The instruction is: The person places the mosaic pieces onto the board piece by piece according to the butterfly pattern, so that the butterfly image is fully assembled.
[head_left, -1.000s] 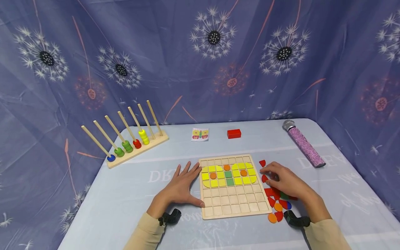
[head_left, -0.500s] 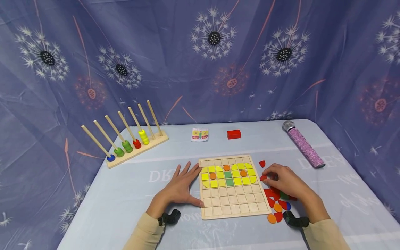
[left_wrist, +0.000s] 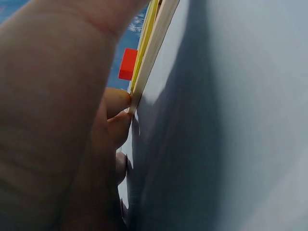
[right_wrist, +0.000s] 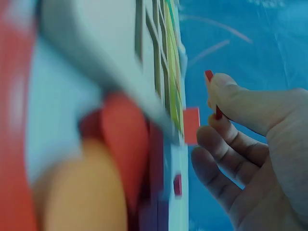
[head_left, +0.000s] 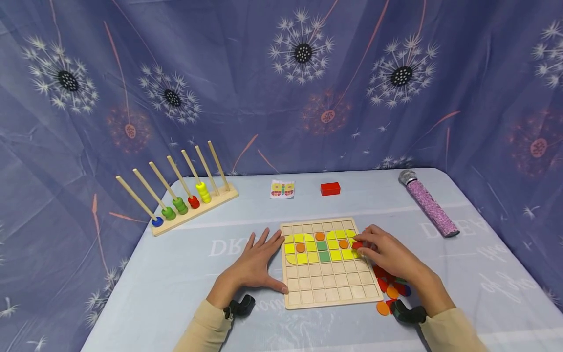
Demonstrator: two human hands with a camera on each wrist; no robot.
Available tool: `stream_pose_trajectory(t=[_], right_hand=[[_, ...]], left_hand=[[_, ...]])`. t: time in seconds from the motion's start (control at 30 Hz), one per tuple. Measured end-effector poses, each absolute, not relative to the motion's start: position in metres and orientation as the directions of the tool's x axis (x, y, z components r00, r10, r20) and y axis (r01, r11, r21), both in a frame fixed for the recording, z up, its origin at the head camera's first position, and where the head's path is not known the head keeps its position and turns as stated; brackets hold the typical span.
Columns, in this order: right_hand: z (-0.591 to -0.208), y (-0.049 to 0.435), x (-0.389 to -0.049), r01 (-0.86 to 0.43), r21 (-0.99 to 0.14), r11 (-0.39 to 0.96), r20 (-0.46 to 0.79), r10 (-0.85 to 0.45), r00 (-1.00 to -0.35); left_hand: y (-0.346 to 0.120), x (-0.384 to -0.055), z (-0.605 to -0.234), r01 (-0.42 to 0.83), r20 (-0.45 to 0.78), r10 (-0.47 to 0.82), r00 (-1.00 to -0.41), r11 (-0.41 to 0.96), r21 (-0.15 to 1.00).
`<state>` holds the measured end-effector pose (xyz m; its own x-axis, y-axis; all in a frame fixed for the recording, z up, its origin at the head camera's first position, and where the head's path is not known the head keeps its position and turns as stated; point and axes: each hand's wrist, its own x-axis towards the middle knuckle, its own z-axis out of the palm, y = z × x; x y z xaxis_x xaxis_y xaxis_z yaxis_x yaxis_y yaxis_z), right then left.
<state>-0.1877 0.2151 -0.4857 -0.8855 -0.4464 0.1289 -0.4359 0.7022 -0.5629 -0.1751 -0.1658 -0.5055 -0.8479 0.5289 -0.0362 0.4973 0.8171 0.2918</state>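
Observation:
A square wooden grid board lies on the table, with yellow, orange and green tiles set in its upper rows. My left hand rests at the board's left side, fingers spread; in the left wrist view, fingertips touch its edge. My right hand pinches a small red tile between thumb and fingers, above the board's right edge. In the right wrist view that red tile is seen edge-on, mostly covered by the thumb. Loose red, orange and blue tiles lie right of the board, partly under the right hand.
A picture card and a red block lie behind the board. At the back left stands a wooden peg rack with coloured beads. A glittery pink microphone lies at the right. A patterned curtain hangs behind the table.
My right hand has picked up a red tile from beside the board and moved left with it, over the board's right edge. The left hand has stayed in place.

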Motion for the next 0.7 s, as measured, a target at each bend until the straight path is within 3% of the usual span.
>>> stream_pose_trajectory(t=[0.7], right_hand=[[-0.482, 0.127, -0.186, -0.631, -0.520, 0.575, 0.147, -0.668, -0.730]], left_hand=[[-0.167, -0.175, -0.507, 0.507, -0.025, 0.539, -0.842, 0.806, 0.306]])
